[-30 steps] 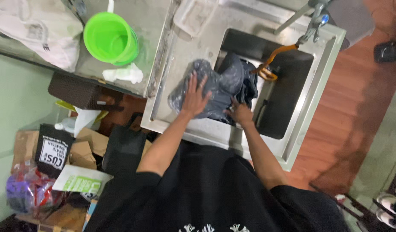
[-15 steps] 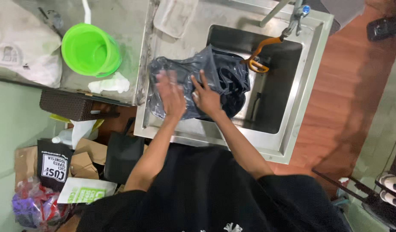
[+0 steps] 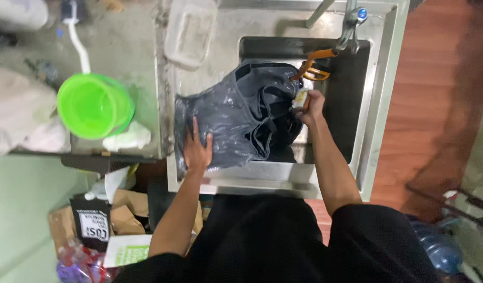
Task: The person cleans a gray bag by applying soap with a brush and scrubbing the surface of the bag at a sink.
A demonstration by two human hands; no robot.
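Observation:
A wet dark grey garment (image 3: 236, 118) lies spread over the drainboard and hangs into the basin of a steel sink (image 3: 377, 105). My left hand (image 3: 198, 148) presses flat on the garment's near left part, fingers apart. My right hand (image 3: 308, 106) is over the basin at the garment's right edge, closed on a small pale bar, probably soap (image 3: 300, 98). An orange hose (image 3: 313, 65) hangs from the tap (image 3: 352, 23) just above that hand.
A clear plastic container (image 3: 191, 31) sits upside down at the back of the drainboard. A bright green bucket (image 3: 95, 105) stands on the concrete counter to the left, with a white cloth (image 3: 127, 137) beside it. Boxes and bags (image 3: 95, 230) crowd the floor below.
My right hand has left the middle of the garment and moved right toward the tap, now holding the pale bar. My left hand stays flat on the cloth.

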